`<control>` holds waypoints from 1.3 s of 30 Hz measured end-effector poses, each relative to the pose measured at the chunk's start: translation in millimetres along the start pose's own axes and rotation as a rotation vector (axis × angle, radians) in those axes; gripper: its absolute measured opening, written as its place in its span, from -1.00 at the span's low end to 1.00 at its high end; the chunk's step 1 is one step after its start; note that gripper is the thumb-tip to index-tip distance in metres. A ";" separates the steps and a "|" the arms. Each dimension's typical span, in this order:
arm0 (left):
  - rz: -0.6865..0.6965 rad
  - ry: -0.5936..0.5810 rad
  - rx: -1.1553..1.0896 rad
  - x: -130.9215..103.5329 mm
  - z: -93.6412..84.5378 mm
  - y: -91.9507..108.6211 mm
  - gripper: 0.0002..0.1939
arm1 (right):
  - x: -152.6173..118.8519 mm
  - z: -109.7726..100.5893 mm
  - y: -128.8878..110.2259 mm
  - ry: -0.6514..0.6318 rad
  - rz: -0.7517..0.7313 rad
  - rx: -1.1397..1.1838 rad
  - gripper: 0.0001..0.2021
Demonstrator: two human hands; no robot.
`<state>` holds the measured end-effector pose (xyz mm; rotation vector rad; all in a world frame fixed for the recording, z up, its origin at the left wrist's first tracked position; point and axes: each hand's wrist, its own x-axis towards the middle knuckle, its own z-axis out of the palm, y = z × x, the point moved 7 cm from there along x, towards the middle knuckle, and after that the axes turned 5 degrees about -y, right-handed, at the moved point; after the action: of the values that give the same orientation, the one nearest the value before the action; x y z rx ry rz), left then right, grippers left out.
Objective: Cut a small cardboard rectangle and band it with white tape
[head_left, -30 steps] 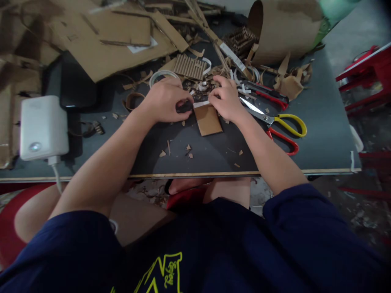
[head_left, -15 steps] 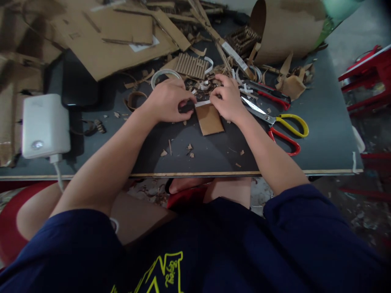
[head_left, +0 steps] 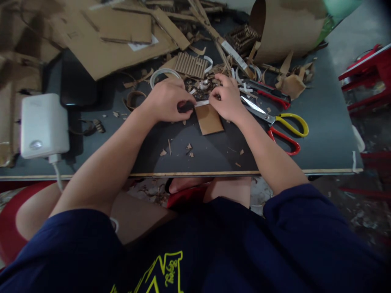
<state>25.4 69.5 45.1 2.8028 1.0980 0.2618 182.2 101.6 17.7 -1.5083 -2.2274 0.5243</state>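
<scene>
A small brown cardboard piece point(head_left: 210, 120) lies on the dark table, with a white strip point(head_left: 202, 103) along its far edge. My left hand point(head_left: 171, 101) is at the strip's left end, fingers curled and pinched together; what lies between the fingertips is too small to make out. At the other end, my right hand point(head_left: 225, 97) has its thumb and index finger closed on the strip, near the cardboard's far right corner. Behind my left hand is a roll of white tape point(head_left: 157, 74). Ridged cardboard point(head_left: 190, 65) lies beyond both hands.
Scissors point(head_left: 269, 118) with yellow and red handles and a red cutter point(head_left: 273, 97) lie to the right. A white power bank point(head_left: 45, 126) with a cable is at left. Large cardboard sheets point(head_left: 122, 53), scraps and a cardboard tube point(head_left: 290, 28) fill the back.
</scene>
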 end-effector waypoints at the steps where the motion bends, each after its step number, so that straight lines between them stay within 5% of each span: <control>1: -0.003 0.004 -0.007 -0.2 -0.1 -0.8 -0.63 | -0.1 -0.3 -0.1 0.013 -0.011 -0.003 -0.84; 21: 0.006 -0.005 -0.053 -0.4 1.9 -5.1 -0.68 | 1.2 -0.1 10.7 0.036 -0.103 0.044 -0.67; 39: 0.030 -0.010 0.008 0.4 1.3 -3.2 -0.65 | 3.9 1.6 7.0 -0.024 -0.031 -0.102 -0.65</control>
<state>23.9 72.0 43.3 2.8263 1.0587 0.2461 185.5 107.6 13.2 -1.5212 -2.3241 0.4276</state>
